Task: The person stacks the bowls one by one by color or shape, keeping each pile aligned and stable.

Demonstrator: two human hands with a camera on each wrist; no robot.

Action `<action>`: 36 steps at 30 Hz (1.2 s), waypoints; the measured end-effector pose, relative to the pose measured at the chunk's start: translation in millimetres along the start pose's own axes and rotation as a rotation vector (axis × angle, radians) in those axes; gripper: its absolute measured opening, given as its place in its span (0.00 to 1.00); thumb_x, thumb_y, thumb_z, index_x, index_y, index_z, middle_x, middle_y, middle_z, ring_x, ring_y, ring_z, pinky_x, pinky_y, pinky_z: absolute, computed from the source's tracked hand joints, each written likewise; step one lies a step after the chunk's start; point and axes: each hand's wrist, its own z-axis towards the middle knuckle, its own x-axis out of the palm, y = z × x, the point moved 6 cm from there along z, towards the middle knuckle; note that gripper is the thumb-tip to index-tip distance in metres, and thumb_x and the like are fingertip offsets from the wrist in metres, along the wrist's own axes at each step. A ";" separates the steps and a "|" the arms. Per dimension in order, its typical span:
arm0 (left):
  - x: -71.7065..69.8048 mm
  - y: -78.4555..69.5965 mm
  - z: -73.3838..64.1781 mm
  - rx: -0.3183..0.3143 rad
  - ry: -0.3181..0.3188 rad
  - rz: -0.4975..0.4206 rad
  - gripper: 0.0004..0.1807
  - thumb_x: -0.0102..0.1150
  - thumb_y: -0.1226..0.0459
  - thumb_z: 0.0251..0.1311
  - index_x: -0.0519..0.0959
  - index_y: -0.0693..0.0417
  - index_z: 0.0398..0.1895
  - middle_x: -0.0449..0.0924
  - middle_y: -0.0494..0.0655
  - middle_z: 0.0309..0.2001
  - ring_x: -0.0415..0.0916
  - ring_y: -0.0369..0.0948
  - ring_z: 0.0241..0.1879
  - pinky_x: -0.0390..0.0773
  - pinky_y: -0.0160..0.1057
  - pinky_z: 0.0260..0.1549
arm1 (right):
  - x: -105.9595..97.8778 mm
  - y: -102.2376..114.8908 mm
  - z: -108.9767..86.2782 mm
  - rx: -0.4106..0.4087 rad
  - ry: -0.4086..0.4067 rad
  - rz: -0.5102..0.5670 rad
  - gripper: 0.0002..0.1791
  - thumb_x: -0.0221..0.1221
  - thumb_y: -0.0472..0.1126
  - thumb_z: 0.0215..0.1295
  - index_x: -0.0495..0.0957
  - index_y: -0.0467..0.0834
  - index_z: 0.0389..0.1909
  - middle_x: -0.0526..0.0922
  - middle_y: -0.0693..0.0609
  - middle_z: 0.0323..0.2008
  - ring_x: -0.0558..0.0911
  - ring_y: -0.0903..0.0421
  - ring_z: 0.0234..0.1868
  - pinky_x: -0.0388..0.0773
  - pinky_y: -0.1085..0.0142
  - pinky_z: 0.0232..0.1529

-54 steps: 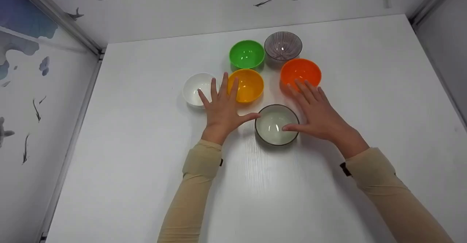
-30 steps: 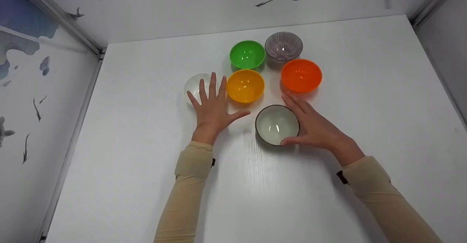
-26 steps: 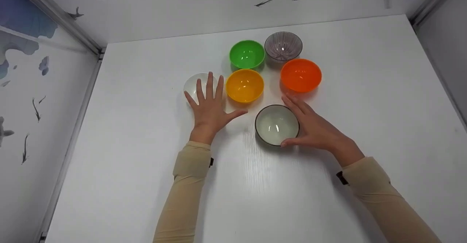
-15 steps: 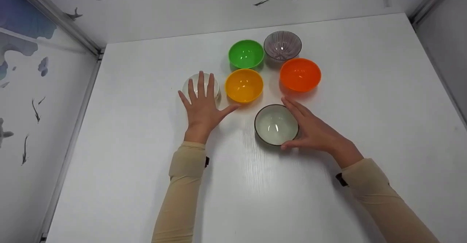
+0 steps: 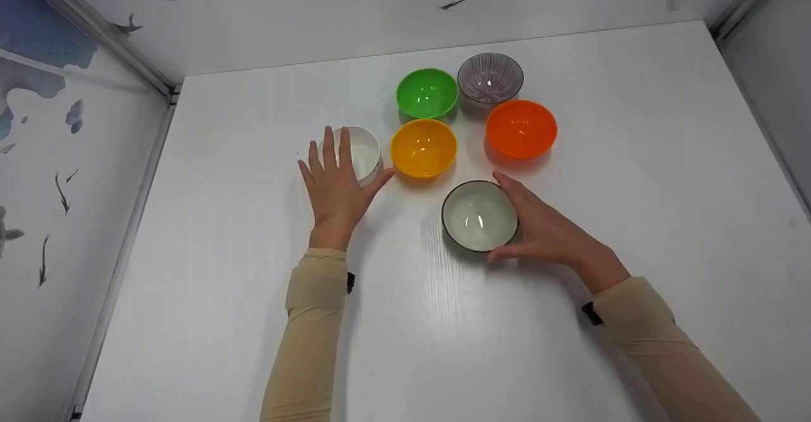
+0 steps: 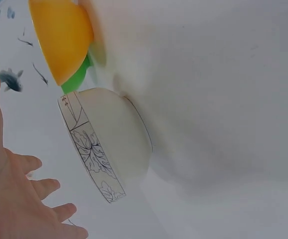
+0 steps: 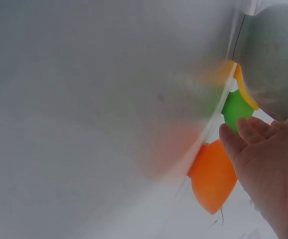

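No progress shows: six bowls stand apart or side by side on the table, the left hand splayed above the white bowl, the right hand unclenched beside the grey bowl, contact unclear.

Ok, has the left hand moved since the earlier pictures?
Yes, the left hand has moved leftward in the head view, away from the unmoved yellow bowl.

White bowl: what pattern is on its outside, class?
The white bowl has dark leaf outlines, clearest in the left wrist view.
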 end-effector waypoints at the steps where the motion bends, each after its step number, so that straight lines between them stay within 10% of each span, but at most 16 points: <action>1: 0.0 1.7 0.0 -0.004 -0.006 -0.009 0.60 0.49 0.25 0.54 0.41 0.43 0.82 0.36 0.50 0.82 0.35 0.58 0.80 0.35 0.64 0.77 | 0.2 -0.1 -0.2 0.000 -0.001 0.001 0.74 0.76 0.65 0.41 0.35 0.56 0.81 0.45 0.54 0.81 0.52 0.48 0.80 0.55 0.42 0.77; 36: 21.7 40.7 -0.7 -0.113 0.021 -0.221 0.61 0.62 0.32 0.54 0.41 0.46 0.82 0.37 0.51 0.82 0.42 0.51 0.80 0.60 0.54 0.75 | 1.9 -0.3 -0.9 0.023 0.032 -0.005 0.71 0.75 0.66 0.42 0.39 0.56 0.81 0.53 0.53 0.79 0.57 0.47 0.78 0.60 0.41 0.75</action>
